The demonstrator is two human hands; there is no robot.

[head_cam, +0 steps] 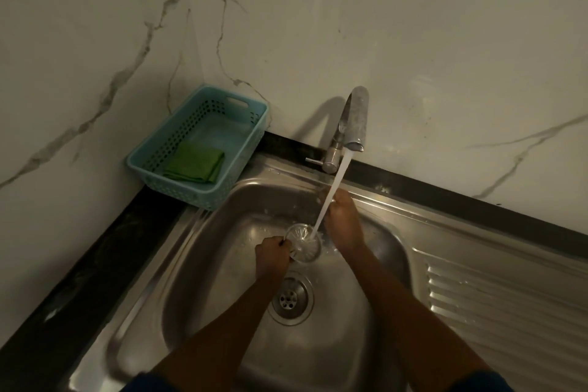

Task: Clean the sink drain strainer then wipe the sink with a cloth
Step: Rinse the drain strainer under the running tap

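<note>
A: Status of the strainer point(302, 242)?

B: Out of the drain point(290, 297), pinched at its rim by the left hand point(273, 253) under the tap point(353, 124) stream. Right hand point(343, 222) open, fingers extended beside it, holding nothing.

A: Remaining work?

B: Rinsing underway. Green cloth point(194, 162) sits folded in the blue basket point(254, 137); sink point(222, 264) wiping apparently not started.

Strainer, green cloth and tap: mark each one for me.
Strainer point(302, 242), head view, centre of its dish.
Green cloth point(194, 162), head view, middle of the folded top.
Tap point(355, 118), head view, mid spout.
</note>
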